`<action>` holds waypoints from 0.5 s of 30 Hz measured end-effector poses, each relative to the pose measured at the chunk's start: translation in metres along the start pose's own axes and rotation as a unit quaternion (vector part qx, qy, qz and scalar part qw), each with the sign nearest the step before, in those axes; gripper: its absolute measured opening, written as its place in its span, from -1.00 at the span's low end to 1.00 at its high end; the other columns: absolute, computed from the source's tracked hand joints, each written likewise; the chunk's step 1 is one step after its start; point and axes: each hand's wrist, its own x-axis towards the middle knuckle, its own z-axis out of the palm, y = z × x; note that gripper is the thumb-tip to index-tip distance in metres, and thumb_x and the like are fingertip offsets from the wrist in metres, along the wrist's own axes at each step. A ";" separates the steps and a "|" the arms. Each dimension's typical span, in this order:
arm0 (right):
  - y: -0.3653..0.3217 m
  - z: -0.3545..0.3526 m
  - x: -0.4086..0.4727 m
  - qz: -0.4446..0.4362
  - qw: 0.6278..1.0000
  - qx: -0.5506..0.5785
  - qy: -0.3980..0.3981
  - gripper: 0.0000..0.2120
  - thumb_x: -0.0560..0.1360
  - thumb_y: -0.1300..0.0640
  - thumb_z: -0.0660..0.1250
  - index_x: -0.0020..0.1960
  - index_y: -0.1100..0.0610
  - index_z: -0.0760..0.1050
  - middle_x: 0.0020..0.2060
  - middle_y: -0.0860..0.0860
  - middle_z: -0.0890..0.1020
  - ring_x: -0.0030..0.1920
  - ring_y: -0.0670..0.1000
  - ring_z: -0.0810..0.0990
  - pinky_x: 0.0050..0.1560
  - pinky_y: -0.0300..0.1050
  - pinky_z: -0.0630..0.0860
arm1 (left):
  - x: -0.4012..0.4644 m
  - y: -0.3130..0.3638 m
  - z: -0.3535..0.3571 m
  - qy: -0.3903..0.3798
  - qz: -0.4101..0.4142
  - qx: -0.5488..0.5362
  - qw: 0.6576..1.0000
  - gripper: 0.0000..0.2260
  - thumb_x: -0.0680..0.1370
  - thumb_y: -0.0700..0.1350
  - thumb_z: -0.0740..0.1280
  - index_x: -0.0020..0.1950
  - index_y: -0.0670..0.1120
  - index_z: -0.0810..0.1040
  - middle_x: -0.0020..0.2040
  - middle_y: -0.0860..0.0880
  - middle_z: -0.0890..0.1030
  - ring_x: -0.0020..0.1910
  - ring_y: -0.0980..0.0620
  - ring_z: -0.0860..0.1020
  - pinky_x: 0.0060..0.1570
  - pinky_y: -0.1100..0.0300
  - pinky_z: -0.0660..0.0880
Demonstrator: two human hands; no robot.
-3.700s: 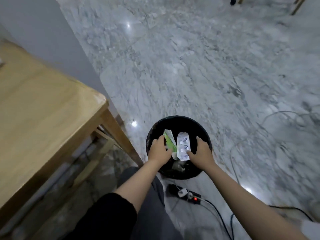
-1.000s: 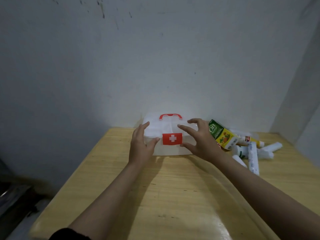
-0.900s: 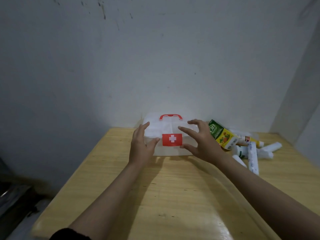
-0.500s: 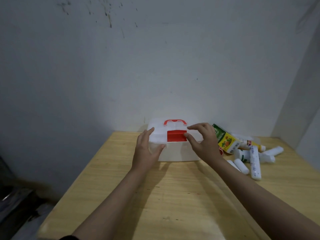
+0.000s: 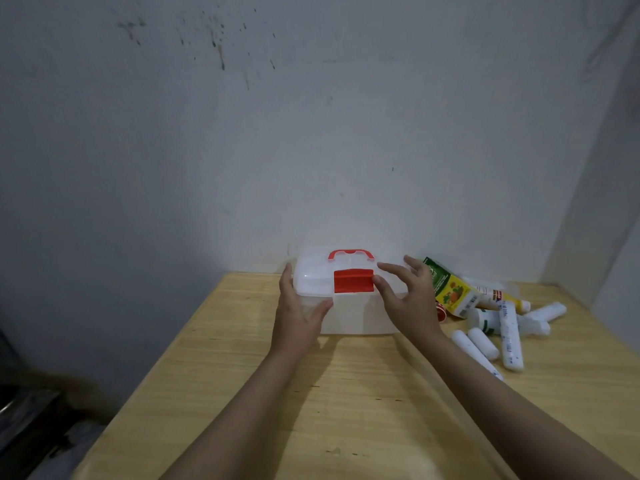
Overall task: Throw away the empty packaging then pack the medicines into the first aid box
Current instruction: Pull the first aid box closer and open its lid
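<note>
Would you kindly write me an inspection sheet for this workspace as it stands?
Surface: wooden table, bare in front.
Job's things: first aid box by the wall, lid down, red latch flipped up; medicines heaped to its right, unpacked.
Clutter: nothing seen.
Hands: left hand steadies the box's left side; right hand open, thumb at the latch.
Cables: nothing seen.
Surroundings: stained grey wall; dark, unclear shapes at lower left.
</note>
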 end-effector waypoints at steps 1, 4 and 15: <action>-0.001 -0.001 0.000 -0.003 1.000 -0.001 0.001 -0.72 0.43 -0.05 0.40 0.13 -0.03 0.58 0.33 0.12 0.38 0.37 0.08 0.31 0.22 -0.11 0.29 | 0.000 0.000 -0.001 0.001 -0.005 -0.003 1.000 -0.15 0.46 -0.05 0.45 0.53 0.12 -0.07 0.46 -0.05 0.31 0.38 -0.04 0.36 0.17 0.14 0.41; -0.010 -0.007 0.004 -0.030 0.999 -0.011 0.011 -0.74 0.44 -0.04 0.39 0.10 0.01 0.59 0.27 0.11 0.45 0.33 0.05 0.36 0.19 -0.14 0.29 | 0.000 -0.002 -0.003 -0.009 -0.018 -0.018 1.000 -0.13 0.44 -0.07 0.47 0.55 0.08 -0.06 0.45 -0.05 0.35 0.33 0.04 0.38 0.24 0.11 0.42; -0.061 -0.025 0.079 0.041 0.999 0.026 0.002 -0.69 0.46 -0.11 0.34 -0.05 0.12 0.65 -0.12 -0.01 0.66 -0.05 -0.06 0.57 0.00 -0.19 0.42 | -0.005 -0.011 -0.010 -0.018 -0.017 -0.021 0.999 -0.38 0.38 0.00 0.52 0.40 0.02 0.39 0.39 0.01 0.45 0.30 0.01 0.45 0.21 -0.02 0.51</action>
